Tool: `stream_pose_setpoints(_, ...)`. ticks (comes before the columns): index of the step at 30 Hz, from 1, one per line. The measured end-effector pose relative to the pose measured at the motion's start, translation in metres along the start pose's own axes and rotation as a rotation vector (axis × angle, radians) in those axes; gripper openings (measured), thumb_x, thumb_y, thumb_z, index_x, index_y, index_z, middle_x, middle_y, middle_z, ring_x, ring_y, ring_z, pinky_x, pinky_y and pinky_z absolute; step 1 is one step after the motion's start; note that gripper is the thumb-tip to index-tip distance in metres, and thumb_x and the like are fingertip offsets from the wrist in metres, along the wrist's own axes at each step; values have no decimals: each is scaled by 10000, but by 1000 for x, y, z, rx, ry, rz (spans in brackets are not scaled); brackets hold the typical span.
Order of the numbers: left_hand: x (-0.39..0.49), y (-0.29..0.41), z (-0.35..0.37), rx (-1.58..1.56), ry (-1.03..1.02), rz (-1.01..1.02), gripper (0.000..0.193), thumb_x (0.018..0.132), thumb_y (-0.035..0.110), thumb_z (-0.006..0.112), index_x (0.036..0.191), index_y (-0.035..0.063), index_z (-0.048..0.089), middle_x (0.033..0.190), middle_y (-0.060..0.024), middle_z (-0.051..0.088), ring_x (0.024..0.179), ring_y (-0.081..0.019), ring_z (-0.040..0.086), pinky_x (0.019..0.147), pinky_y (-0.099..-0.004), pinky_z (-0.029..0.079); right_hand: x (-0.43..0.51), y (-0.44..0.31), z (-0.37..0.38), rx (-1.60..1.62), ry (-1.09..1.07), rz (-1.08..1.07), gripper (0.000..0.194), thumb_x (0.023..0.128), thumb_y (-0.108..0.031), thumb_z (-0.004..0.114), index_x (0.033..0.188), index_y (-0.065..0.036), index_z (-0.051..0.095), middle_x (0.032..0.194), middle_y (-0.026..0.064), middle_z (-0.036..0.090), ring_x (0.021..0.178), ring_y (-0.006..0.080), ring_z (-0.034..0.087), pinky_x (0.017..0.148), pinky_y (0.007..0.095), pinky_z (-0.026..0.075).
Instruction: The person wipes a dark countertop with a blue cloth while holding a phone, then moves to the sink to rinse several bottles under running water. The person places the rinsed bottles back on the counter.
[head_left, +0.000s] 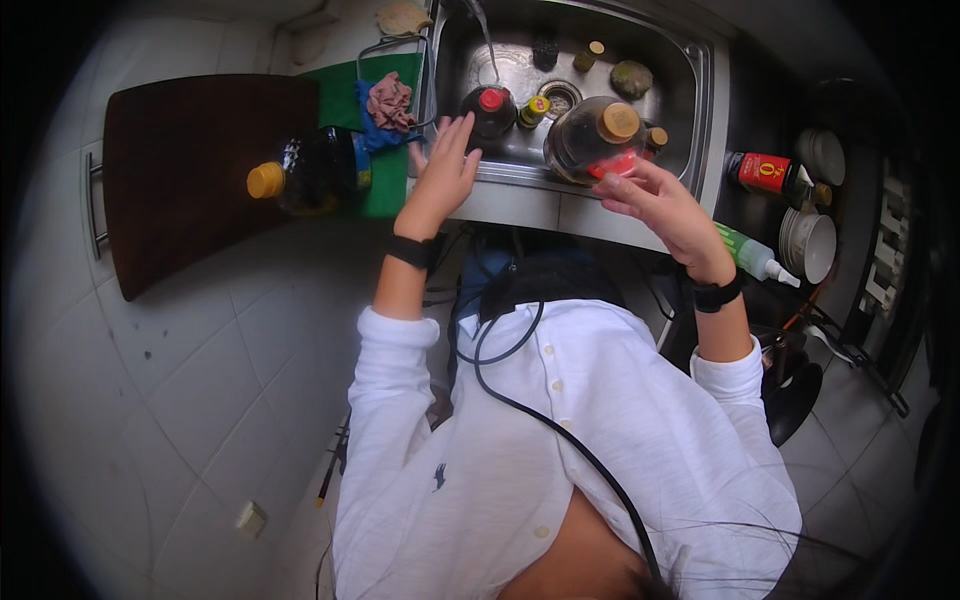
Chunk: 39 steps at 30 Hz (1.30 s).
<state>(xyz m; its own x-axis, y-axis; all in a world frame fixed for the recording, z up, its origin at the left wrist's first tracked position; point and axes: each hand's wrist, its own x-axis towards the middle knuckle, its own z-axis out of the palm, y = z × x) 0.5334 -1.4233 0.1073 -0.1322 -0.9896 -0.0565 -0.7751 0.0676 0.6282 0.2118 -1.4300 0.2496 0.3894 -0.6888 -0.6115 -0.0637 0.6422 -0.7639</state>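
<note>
My left hand (442, 176) is at the sink's front left edge, fingers apart and holding nothing. Just beyond its fingertips stands a dark bottle with a red cap (491, 100). My right hand (664, 210) is beside a large clear bottle with an orange-yellow cap (619, 122); its thumb and fingertips are by the bottle's red patch (613, 163). Blur hides whether they grip it. Between these two bottles is a small yellow-capped bottle (535, 111). Another small capped bottle (655, 139) is partly hidden behind the large one. All are in the steel sink (517, 154).
Water runs from the faucet (480, 15). Deeper in the sink lie a black scrubber (545, 54), a small jar (589, 57) and a worn sponge (631, 79). Left are a yellow-capped oil bottle (322, 176) and cloths (390, 103); right, a red-labelled bottle (765, 174) and bowls (810, 246).
</note>
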Motion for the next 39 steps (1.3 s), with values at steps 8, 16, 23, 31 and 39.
stream_pose_setpoints(8,-1,26,25,-680,-281,-85,389,1033,99,604,1409,11,553,1349,-123,614,1195,-196,664,979,-311,531,2,11,0,-98,-2,43,409,986,-318,734,1290,-59,646,1155,19,680,1100,103,628,958,258,499)
stream_pose_setpoints(16,-3,49,23,-774,-238,-79,401,990,117,626,1380,36,584,1270,-187,657,1173,-313,657,992,-357,509,3,23,3,-506,159,-77,391,937,-394,778,1160,-76,735,1068,37,565,992,142,544,922,274,443)
stream_pose_setpoints(23,0,35,1,-469,-7,-128,344,1054,236,540,1273,13,681,1264,-230,690,1271,-343,611,1081,-381,453,7,33,3,-154,331,-204,358,978,-352,733,1130,-27,735,1132,34,546,1054,118,551,953,277,440)
stream_pose_setpoints(31,4,8,-36,-823,-71,-375,653,1131,478,285,1281,-4,700,1281,-120,717,1281,-190,591,1117,-291,356,-7,20,20,553,376,-221,370,1036,-446,632,827,-142,598,970,-8,636,935,97,570,872,284,458)
stream_pose_setpoints(39,24,-40,-21,-651,-13,-283,396,1021,136,608,1379,-33,588,1300,-196,678,1228,-244,640,1054,-340,478,-26,-3,64,642,621,-294,304,1069,-410,563,919,-151,615,889,-22,593,964,92,584,896,316,479)
